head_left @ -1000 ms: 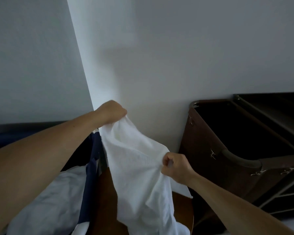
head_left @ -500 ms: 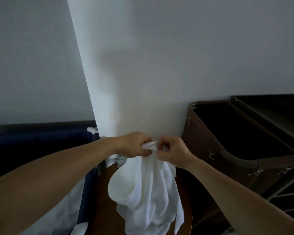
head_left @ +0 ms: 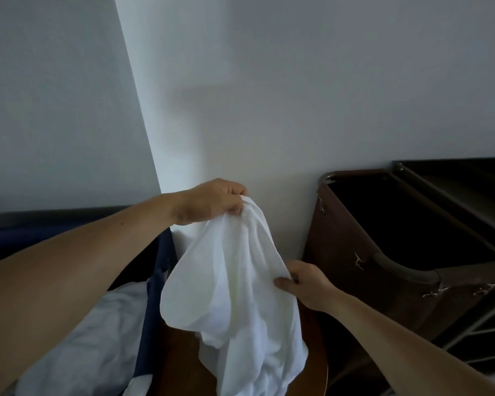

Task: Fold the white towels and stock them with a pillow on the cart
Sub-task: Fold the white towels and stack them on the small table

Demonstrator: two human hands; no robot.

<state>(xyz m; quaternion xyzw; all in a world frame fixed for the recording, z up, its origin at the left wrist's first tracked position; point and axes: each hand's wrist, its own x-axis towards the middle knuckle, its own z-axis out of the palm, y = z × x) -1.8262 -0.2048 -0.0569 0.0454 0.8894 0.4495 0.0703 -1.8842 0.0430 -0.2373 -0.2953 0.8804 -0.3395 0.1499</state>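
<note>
A white towel hangs bunched in front of me, its lower part draping over a round wooden table. My left hand grips the towel's gathered top edge, raised near the wall. My right hand pinches the towel's right edge lower down, between thumb and fingers. The dark brown cart stands to the right against the wall, its open bag looking dark inside. No pillow is clearly identifiable.
A navy-sided bin at the lower left holds crumpled pale linen. A white wall corner rises behind the towel. The cart's metal shelf rails run along the right edge.
My hands had met at the towel's top half a second ago. Now the left hand has risen with both corners and the right hand has slid down the right edge.
</note>
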